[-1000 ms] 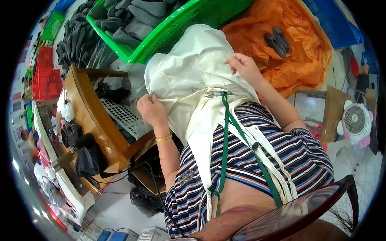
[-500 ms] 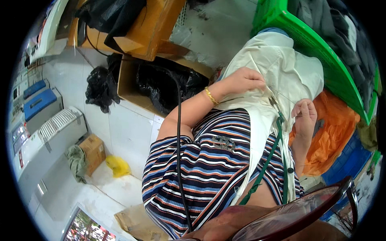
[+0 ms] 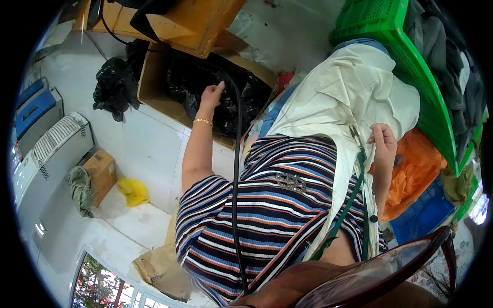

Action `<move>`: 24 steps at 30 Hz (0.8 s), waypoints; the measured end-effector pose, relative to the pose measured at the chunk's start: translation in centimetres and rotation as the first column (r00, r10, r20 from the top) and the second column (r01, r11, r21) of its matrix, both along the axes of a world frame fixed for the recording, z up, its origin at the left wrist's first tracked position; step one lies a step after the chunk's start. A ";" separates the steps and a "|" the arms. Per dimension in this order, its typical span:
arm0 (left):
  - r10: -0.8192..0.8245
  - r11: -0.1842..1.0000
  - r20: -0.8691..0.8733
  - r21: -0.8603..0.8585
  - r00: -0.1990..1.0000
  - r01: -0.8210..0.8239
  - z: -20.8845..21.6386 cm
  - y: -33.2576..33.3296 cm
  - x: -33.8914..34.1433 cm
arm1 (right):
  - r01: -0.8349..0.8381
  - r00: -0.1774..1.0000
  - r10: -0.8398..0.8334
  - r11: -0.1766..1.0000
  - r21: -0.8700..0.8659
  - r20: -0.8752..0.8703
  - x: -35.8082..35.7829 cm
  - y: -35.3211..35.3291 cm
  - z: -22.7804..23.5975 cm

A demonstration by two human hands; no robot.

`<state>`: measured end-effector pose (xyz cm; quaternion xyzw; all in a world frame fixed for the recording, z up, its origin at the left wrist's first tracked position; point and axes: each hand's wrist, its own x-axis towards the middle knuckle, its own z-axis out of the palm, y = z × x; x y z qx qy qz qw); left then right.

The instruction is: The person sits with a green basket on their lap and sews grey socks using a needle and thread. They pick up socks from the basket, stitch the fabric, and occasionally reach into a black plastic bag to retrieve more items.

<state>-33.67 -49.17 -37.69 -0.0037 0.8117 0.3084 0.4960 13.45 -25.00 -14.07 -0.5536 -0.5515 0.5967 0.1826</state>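
My left hand, a gold bracelet at its wrist, reaches out over the cardboard box lined with a black plastic bag. Its fingers are pinched together; whatever they grip is too fine to see. Beside the cream apron spread over my lap, my right hand is curled, thumb against fingers. What it holds, if anything, does not show. Between the hands, nearer the right one, a small metal tool, perhaps snips, lies on the apron near the end of a green strap.
A green plastic crate with dark cloth stands at my right, above an orange bag and blue crate. A wooden table overhangs the box. A black cable runs down my left side. A black bag lies left of the box.
My left hand has moved left from the apron to above the lined box. The thin thread seen between the hands no longer shows. My right hand has stayed nearly in place.
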 end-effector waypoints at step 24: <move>0.284 0.876 -0.002 0.408 0.959 -0.259 -5.0 4.2 10.7 | -0.277 0.939 0.278 0.960 -0.036 0.204 -5.4 0.3 1.9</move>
